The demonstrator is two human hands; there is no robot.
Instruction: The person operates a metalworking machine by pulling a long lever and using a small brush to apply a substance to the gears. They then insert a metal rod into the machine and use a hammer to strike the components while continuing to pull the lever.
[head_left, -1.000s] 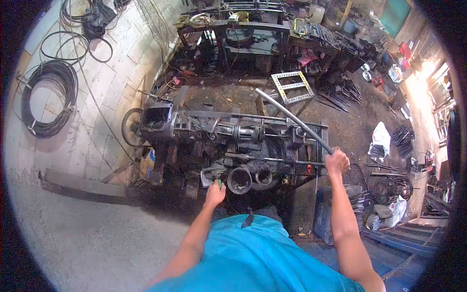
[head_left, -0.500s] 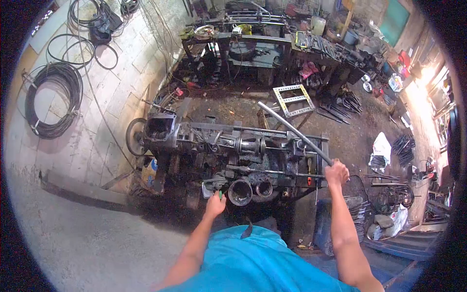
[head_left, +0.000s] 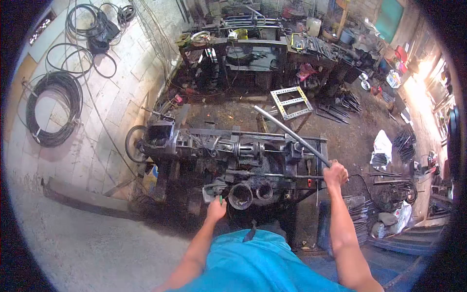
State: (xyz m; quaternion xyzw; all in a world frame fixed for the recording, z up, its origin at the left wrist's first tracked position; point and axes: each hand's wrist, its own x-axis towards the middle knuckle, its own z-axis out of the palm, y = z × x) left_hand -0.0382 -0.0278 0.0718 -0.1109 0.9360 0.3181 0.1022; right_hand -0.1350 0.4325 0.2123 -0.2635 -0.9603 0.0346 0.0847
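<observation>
In my right hand is the near end of a long grey metal pipe, fingers wrapped around it. The pipe slants up and to the left over the right part of a dark, greasy lathe-like machine. My left hand is closed at the machine's front on a small green handle, mostly hidden by the fingers. Just above that hand is a grey metal part. To its right are two round, open metal cups, one larger than the other.
Behind the machine, a perforated metal frame lies on the floor before a cluttered workbench. Coiled cable hangs on the left wall. Dark rods and white bags lie at right. A long beam runs along the left.
The view has shifted slightly. Both hands keep their grips, and the pipe stays at nearly the same slant over the machine.
</observation>
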